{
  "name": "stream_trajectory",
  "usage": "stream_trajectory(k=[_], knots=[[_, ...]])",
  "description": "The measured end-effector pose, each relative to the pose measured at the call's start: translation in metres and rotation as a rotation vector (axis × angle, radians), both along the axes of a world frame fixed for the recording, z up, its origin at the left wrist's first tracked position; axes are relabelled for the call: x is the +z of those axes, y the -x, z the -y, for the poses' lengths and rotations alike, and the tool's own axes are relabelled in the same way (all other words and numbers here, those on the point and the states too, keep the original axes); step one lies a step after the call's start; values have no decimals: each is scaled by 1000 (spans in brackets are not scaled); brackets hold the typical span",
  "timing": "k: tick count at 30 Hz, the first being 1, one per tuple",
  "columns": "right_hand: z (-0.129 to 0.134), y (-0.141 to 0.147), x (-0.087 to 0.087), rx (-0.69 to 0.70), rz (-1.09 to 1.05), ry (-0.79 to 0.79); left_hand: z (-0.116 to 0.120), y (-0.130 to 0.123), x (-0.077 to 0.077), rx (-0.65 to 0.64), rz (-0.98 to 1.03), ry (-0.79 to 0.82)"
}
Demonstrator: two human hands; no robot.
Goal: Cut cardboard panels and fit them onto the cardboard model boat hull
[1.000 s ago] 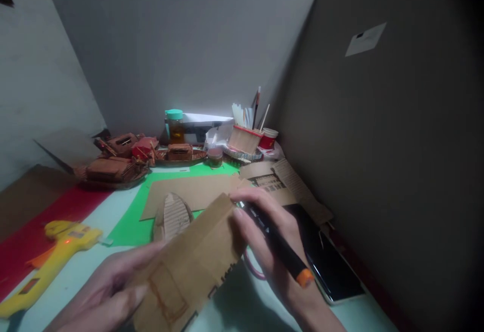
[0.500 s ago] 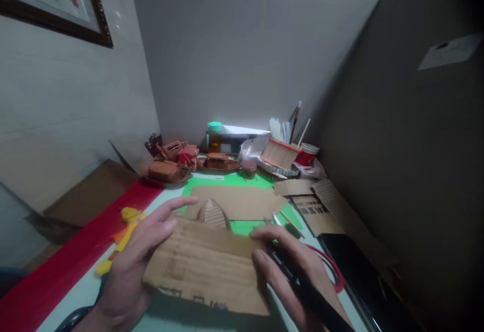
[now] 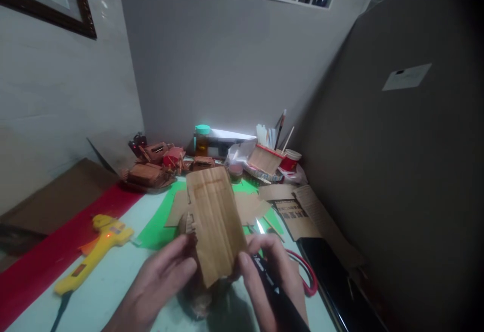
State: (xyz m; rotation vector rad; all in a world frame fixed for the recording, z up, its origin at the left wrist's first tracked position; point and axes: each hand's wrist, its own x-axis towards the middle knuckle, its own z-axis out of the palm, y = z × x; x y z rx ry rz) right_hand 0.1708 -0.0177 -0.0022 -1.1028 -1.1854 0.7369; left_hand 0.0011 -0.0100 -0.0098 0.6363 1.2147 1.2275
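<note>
A brown cardboard piece (image 3: 217, 221) stands tilted upright between my hands, its long side pointing away from me. My left hand (image 3: 162, 276) pinches its lower left edge. My right hand (image 3: 270, 266) grips the lower right edge and also keeps a black pen-shaped tool (image 3: 270, 281) with white lettering in its fingers; the tool's tip is hidden. Behind and below the cardboard is a brown model boat (image 3: 200, 304), mostly covered, with one ribbed part showing at the left.
A yellow glue gun (image 3: 93, 256) with a lit orange light lies left. Flat cardboard (image 3: 249, 208) rests on a green sheet (image 3: 155, 231). Several wooden model boats (image 3: 147, 175) stand at the back. Beside my right hand are a red loop (image 3: 312, 279) and a black flat object (image 3: 328, 281).
The cardboard piece has been turned from lying crosswise to standing lengthwise, and my hands have come closer together. The view has shifted, bringing the glue gun fully into sight.
</note>
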Motion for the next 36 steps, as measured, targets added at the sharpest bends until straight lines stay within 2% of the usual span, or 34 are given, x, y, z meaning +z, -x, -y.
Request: stream_trajectory(k=[3, 8, 11, 16, 20, 22, 26, 31, 36], knots=[[-1, 3, -9, 48, 78, -27, 0, -6, 4, 55, -155, 16], [-6, -3, -8, 78, 245, -77, -5, -2, 11, -98, -175, -121], [-9, -8, -2, 160, 267, -65, -5, 2, 15, -138, -180, -145], [-4, -8, 4, 392, 40, 104, -5, 3, 18, -190, -173, -139], [0, -3, 2, 450, -170, 177, -3, 0, 17, -273, -185, -147], [1, -2, 1, 463, -204, 201, -1, -2, 17, -303, -200, -147], [2, -1, 1, 427, -14, 188, 2, 0, 17, -334, -286, -189], [-2, -1, -3, 335, 183, 11, 2, 4, 16, -353, -352, -262], [2, -18, 9, 70, 271, -173, 1, 4, 17, -394, -329, -260]])
